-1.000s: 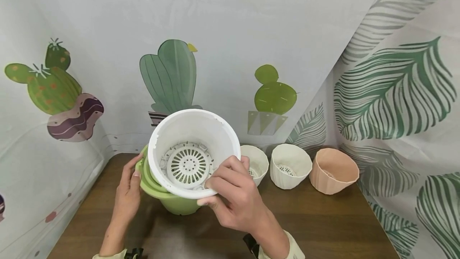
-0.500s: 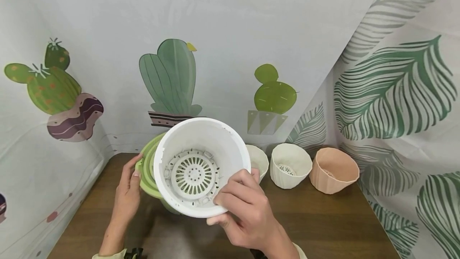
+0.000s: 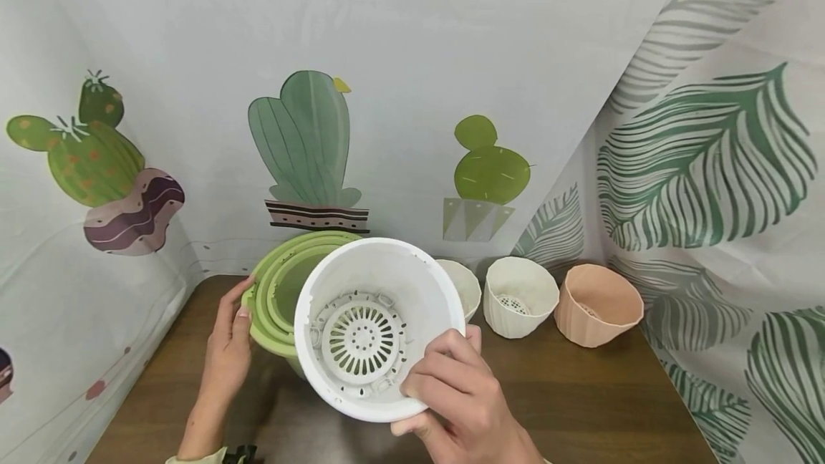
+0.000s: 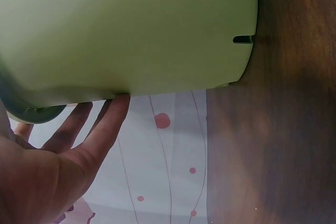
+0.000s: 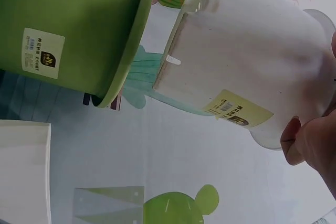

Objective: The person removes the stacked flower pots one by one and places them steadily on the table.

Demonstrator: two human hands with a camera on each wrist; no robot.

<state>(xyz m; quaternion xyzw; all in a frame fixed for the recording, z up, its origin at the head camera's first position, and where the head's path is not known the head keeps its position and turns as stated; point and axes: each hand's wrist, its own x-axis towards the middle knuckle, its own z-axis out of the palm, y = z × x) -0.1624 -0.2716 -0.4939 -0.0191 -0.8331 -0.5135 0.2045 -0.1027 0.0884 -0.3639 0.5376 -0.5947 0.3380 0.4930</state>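
Note:
My right hand (image 3: 457, 392) grips the near right rim of a white flowerpot (image 3: 419, 285), thumb outside and fingers over the edge. This pot is held in the air, its mouth tilted toward the head camera and its slotted bottom showing. Behind it to the left stands a green flowerpot (image 3: 260, 331) with other green rims nested inside, partly hidden. My left hand (image 3: 228, 339) holds its left rim; in the left wrist view, fingertips (image 4: 122, 100) touch the outer wall below the rim. Both pots are apart in the right wrist view, each bearing a label.
Along the back of the brown table (image 3: 567, 399) stand a partly hidden cream pot (image 3: 467, 285), another cream pot (image 3: 520, 299) and a peach pot (image 3: 596, 306). A printed cloth (image 3: 399, 41) with cactus and leaf pictures hangs behind and at the sides.
My right hand has drawn the white flowerpot away from the green one, toward me and to the right, baring more of the nested green rims. My left hand has stayed in place.

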